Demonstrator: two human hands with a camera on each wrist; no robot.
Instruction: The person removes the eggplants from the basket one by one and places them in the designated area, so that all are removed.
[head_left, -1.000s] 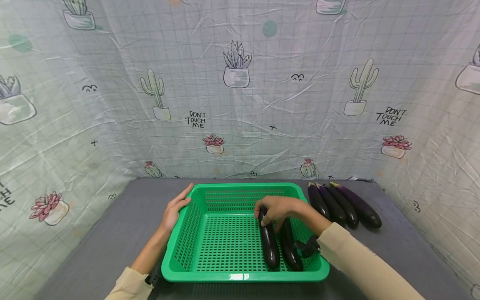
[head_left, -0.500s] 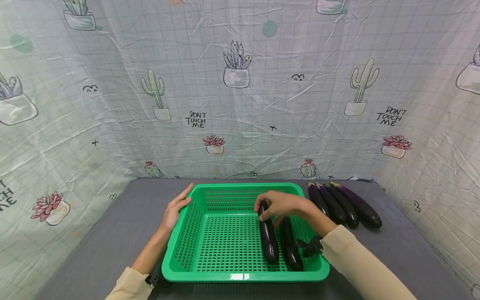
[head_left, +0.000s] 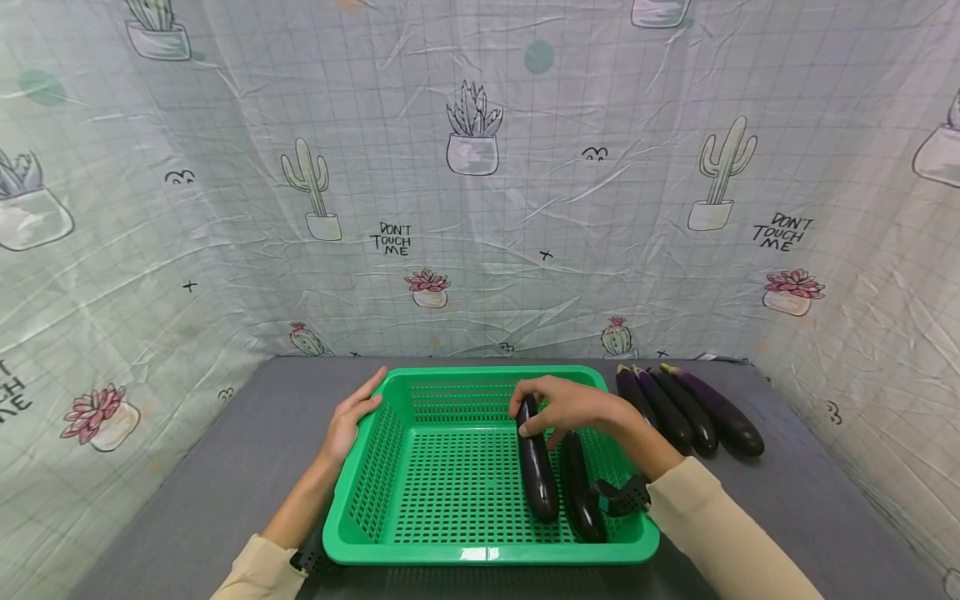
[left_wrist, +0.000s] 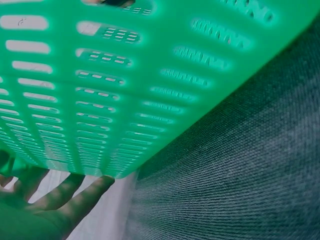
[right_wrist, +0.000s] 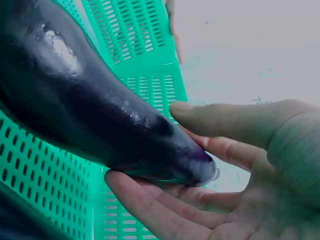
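A green perforated plastic basket [head_left: 491, 553] stands on the grey table. My left hand [head_left: 347, 423] rests along its left rim, fingers stretched out against the side wall; the left wrist view shows that hand [left_wrist: 62, 200] beside the slotted wall. Inside the basket at the right, my right hand [head_left: 564, 406] grips a glossy dark eggplant [head_left: 537, 479] near its far end. In the right wrist view thumb and fingers close round the eggplant's narrow end [right_wrist: 192, 160]. A second eggplant [head_left: 580, 492] lies to its right on the basket floor, its far part near my hand.
Several more eggplants [head_left: 716, 408] lie side by side on the table [head_left: 247, 450], right of the basket. A cloth with cactus drawings [head_left: 480, 217] hangs behind and along both sides.
My right hand has lifted the gripped eggplant slightly, and its near end has shifted away from the basket's front wall. The left hand stays where it was.
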